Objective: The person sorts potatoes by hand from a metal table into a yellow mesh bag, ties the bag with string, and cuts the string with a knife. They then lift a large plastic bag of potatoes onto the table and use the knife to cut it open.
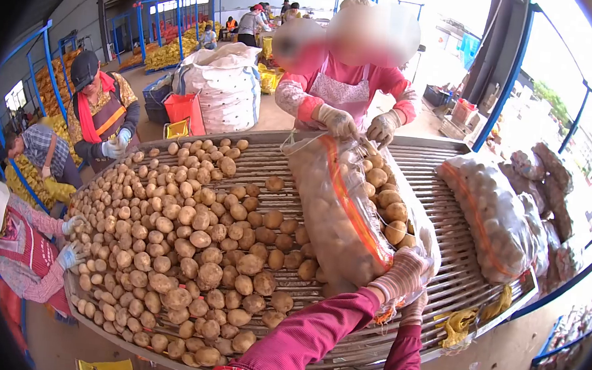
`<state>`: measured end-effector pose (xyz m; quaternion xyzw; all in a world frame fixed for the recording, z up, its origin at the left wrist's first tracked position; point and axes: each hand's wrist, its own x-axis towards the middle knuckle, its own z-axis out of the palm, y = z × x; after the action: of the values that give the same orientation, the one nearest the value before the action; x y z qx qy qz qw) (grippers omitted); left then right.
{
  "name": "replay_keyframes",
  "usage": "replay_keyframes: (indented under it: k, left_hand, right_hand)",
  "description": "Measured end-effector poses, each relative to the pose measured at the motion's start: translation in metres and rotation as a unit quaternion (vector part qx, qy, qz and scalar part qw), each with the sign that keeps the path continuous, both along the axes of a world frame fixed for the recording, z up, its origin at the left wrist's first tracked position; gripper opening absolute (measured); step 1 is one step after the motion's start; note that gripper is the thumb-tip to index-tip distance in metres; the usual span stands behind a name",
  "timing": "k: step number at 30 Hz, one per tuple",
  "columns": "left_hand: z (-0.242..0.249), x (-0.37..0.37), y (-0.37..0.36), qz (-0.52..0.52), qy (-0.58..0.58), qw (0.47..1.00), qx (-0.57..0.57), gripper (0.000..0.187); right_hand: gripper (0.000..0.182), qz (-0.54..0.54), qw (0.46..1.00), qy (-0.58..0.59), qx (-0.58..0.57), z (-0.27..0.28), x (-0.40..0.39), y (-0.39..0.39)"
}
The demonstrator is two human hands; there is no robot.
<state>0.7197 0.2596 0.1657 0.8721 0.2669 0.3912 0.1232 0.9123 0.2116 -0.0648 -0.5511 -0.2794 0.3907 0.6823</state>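
Note:
A long clear sack of potatoes [332, 209] with an orange stripe lies across the slatted sorting table [454, 295]. Through its gap, loose potatoes [386, 192] show along the right side. My left hand [402, 271], in a striped glove, grips the sack's near end from above. Just below it, my right hand [414, 308], gloved too, holds the sack's near bottom edge, its fingers partly hidden. At the far end, a co-worker's two gloved hands [360, 125] hold the sack's other end.
Many loose potatoes [187, 239] cover the table's left side. A filled sack [488, 217] lies at the right, with more stacked sacks [550, 177] beyond. Yellow net bags [459, 326] hang at the near right edge. Other co-workers stand along the left, one with gloved hands [72, 240] at the potatoes.

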Motion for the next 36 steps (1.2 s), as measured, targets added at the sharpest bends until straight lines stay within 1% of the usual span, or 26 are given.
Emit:
replay_keyframes:
  k: [1,2,3,4,5,7,9,10,11,13,14,15,16,17,18,19,21,23,24,25,27,29,31,33,35,36]
  left_hand:
    - [0.014,-0.008,-0.004,0.003,0.02,1.0,-0.006,0.026]
    - [0.011,-0.005,-0.003,0.0,0.016,1.0,-0.021,0.025]
    - [0.01,-0.004,-0.001,-0.013,0.02,1.0,-0.016,0.025]
    - [0.009,-0.004,0.0,-0.012,-0.002,1.0,-0.024,0.025]
    - [0.006,-0.004,0.001,-0.011,-0.024,0.999,-0.034,0.025]
    - [0.004,-0.005,0.007,-0.029,-0.02,0.999,-0.039,0.024]
    - [0.004,-0.005,0.012,-0.039,-0.04,0.997,-0.051,0.025]
    - [0.003,-0.005,0.013,-0.04,-0.011,0.997,-0.068,0.028]
    - [0.001,-0.004,0.015,-0.047,-0.013,0.997,-0.062,0.027]
    - [-0.001,-0.002,0.019,-0.053,-0.003,0.996,-0.066,0.025]
    - [-0.001,-0.001,0.021,-0.057,0.003,0.996,-0.065,0.025]
    - [-0.002,0.001,0.022,-0.069,-0.015,0.995,-0.069,0.026]
    - [-0.002,0.003,0.025,-0.081,-0.034,0.993,-0.073,0.026]
    - [-0.005,0.004,0.026,-0.082,-0.027,0.993,-0.078,0.026]
    - [-0.006,0.007,0.027,-0.077,0.002,0.994,-0.082,0.028]
    - [-0.007,0.01,0.029,-0.073,0.03,0.993,-0.085,0.029]
    - [-0.006,0.009,0.028,-0.091,0.041,0.992,-0.081,0.033]
    - [-0.006,0.005,0.026,-0.084,0.052,0.987,-0.126,0.036]
    - [-0.007,0.003,0.026,-0.102,0.019,0.984,-0.147,0.038]
    - [-0.009,0.001,0.025,-0.103,0.023,0.983,-0.148,0.038]
    - [-0.01,0.0,0.021,-0.087,-0.041,0.982,-0.164,0.041]
    - [-0.003,-0.006,0.016,-0.1,-0.024,0.978,-0.184,0.044]
    - [0.001,-0.008,0.014,-0.093,-0.027,0.98,-0.174,0.047]
    - [0.005,-0.009,0.014,-0.102,-0.018,0.979,-0.177,0.047]
    - [0.004,-0.01,0.016,-0.099,0.024,0.978,-0.181,0.045]
    - [-0.002,-0.01,0.017,-0.09,0.012,0.984,-0.15,0.04]
  right_hand:
    - [0.025,-0.017,0.996,-0.084,-0.029,-0.003,0.003,-0.004]
    - [0.026,-0.056,0.98,-0.189,-0.017,-0.041,0.028,0.003]
    - [0.026,-0.063,0.993,-0.101,-0.01,-0.029,0.023,0.001]
    - [0.026,-0.077,0.997,-0.009,0.0,-0.014,0.016,-0.002]
    - [0.026,-0.098,0.992,0.081,0.011,0.001,0.01,-0.005]
    - [0.025,-0.088,0.994,0.06,-0.015,0.016,0.009,-0.005]
    - [0.025,-0.091,0.991,0.102,-0.003,0.022,-0.001,-0.002]
    - [0.024,-0.082,0.983,0.157,0.044,0.025,-0.011,-0.003]
    - [0.023,-0.086,0.97,0.217,0.067,0.027,-0.021,0.0]
    - [0.023,-0.141,0.944,0.291,0.069,0.026,-0.031,-0.002]
    - [0.024,-0.121,0.948,0.285,0.078,0.017,-0.027,0.003]
    - [0.024,-0.122,0.946,0.291,0.078,0.011,-0.025,0.004]
    - [0.023,-0.119,0.94,0.307,0.092,0.02,-0.028,0.005]
    - [0.023,-0.118,0.933,0.325,0.101,0.027,-0.033,0.002]
    - [0.021,-0.131,0.94,0.296,0.103,0.023,-0.033,0.001]
    - [0.02,-0.178,0.958,0.217,0.057,0.02,-0.032,-0.002]
    - [0.02,-0.175,0.961,0.199,0.084,0.015,-0.035,-0.007]
    - [0.021,-0.185,0.957,0.21,0.077,0.023,-0.038,-0.003]
    - [0.021,-0.184,0.946,0.256,0.078,0.026,-0.039,-0.002]
    - [0.021,-0.182,0.933,0.301,0.08,0.028,-0.04,0.0]
    - [0.023,-0.149,0.928,0.32,0.12,0.034,-0.045,0.001]
    - [0.026,-0.137,0.937,0.29,0.134,0.023,-0.045,-0.002]
    - [0.035,-0.16,0.934,0.303,0.104,0.022,-0.048,0.0]
    - [0.035,-0.158,0.93,0.306,0.126,0.03,-0.056,-0.001]
    - [0.033,-0.162,0.93,0.306,0.124,0.026,-0.05,0.001]
    - [0.031,-0.161,0.932,0.304,0.112,0.022,-0.049,0.003]
